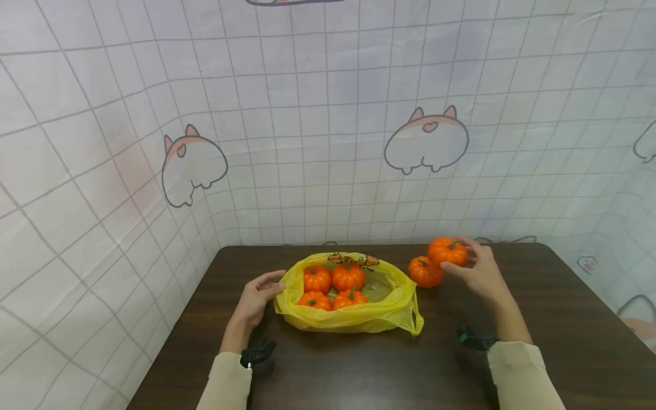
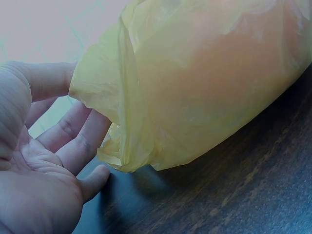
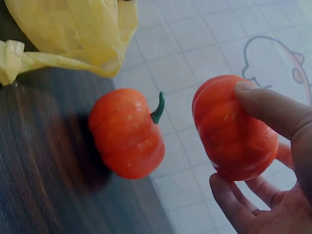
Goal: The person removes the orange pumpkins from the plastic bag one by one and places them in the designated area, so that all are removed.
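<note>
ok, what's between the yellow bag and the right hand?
A loose pumpkin on the table, then the held pumpkin in the right hand. Both the head and right wrist views show this.

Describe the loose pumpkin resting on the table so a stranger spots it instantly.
On the dark table, look just right of the yellow bag. The orange pumpkin there rests on the table, unlike the four bagged pumpkins and the raised pumpkin in the right hand.
</note>
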Demonstrator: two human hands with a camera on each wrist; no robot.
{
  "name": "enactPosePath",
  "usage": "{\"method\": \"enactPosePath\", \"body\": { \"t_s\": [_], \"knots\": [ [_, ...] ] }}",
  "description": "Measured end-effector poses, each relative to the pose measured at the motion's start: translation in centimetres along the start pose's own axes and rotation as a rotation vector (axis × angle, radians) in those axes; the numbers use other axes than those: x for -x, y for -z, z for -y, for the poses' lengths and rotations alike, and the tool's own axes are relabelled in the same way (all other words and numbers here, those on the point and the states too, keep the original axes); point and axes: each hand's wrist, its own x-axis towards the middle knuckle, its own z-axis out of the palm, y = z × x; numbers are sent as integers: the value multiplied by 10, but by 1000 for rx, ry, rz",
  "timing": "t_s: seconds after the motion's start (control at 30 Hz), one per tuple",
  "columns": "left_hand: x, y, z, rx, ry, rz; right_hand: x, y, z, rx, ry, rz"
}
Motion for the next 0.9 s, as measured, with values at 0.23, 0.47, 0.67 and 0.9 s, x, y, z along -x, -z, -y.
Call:
{"method": "enactPosePath", "body": {
  "t_s": [0.23, 0.47, 0.67, 0.9],
  "knots": [
    [1, -1, -1, 10, 7, -12, 0, 5, -12, 35, -19, -20],
    [1, -1, 0, 11, 8, -11, 0, 7, -29, 82, -69, -18],
    [1, -1, 0, 4, 4, -13, -2, 3, -47, 35, -113, 1],
    [2, -2, -1, 0, 7, -13, -1, 6, -59, 25, -105, 3]
  ]
}}
